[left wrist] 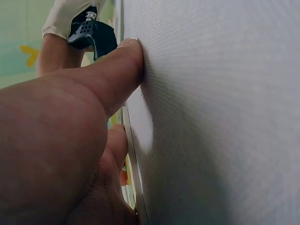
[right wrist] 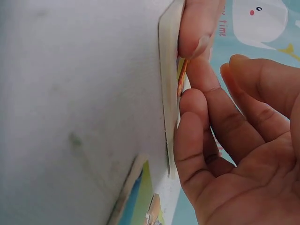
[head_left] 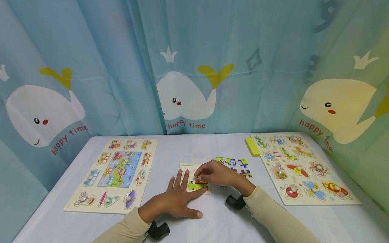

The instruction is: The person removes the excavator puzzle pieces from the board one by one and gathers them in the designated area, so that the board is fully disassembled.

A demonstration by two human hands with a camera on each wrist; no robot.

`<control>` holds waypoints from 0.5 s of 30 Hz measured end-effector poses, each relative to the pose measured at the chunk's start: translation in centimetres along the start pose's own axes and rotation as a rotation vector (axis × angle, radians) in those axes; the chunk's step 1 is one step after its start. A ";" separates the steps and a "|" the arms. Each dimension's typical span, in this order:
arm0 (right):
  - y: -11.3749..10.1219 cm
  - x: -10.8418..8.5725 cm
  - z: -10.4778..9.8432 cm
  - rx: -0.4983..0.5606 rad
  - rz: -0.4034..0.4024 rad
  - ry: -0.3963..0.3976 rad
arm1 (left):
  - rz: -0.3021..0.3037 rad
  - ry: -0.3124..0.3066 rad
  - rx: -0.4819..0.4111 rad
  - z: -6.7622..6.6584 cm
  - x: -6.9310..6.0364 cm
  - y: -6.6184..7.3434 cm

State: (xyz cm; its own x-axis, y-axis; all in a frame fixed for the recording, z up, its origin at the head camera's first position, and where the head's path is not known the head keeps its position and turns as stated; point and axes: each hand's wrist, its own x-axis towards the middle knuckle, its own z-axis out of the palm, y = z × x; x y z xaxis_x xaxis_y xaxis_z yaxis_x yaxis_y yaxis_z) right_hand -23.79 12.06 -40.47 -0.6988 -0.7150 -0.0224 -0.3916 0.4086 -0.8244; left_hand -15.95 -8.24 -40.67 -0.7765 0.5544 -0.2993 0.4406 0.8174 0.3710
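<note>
Near the table's middle lies a small pale wooden puzzle tray [head_left: 187, 165], its lower part filled with green and red jigsaw pieces [head_left: 193, 186]. My left hand [head_left: 179, 199] lies spread, its fingers along the tray's left side and lower edge; its thumb rests on the cloth. Bent over the tray is my right hand [head_left: 214, 172], fingertips close to the pieces. In the right wrist view its fingers [right wrist: 191, 136] curl loosely by the tray's edge [right wrist: 168, 89]; no piece shows between thumb and index finger. The hand covers part of the tray's inside.
Several loose jigsaw pieces [head_left: 242, 162] lie right of the tray, partly behind my right hand. A vehicle peg board [head_left: 121, 143] lies at left and an insect peg board [head_left: 307, 199] at right. Beside the latter is a yellow block [head_left: 252, 147]. A whale-print curtain [head_left: 121, 67] hangs behind.
</note>
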 end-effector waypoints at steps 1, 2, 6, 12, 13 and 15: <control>0.0 0.0 0.0 0.001 -0.004 -0.003 | 0.000 0.002 0.003 0.0 0.0 0.0; 0.0 0.0 0.0 0.003 -0.006 -0.007 | 0.001 0.003 0.005 0.0 0.0 0.0; -0.1 -0.1 0.0 0.001 -0.017 -0.017 | 0.001 0.008 0.012 0.1 0.0 0.1; -0.2 0.0 0.1 -0.005 -0.019 -0.022 | -0.005 0.011 0.009 0.1 0.0 0.0; -0.2 0.1 0.1 -0.006 -0.018 -0.023 | -0.004 0.011 0.007 0.1 0.0 0.0; -0.3 0.1 0.1 -0.004 -0.021 -0.029 | 0.000 0.010 0.003 0.1 0.0 0.0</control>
State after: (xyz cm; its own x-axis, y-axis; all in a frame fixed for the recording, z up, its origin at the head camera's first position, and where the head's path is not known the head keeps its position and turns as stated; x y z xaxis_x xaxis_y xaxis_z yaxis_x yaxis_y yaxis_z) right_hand -23.68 11.74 -40.28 -0.6729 -0.7394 -0.0211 -0.4088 0.3954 -0.8225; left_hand -15.92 -8.25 -40.73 -0.7810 0.5528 -0.2904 0.4419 0.8179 0.3685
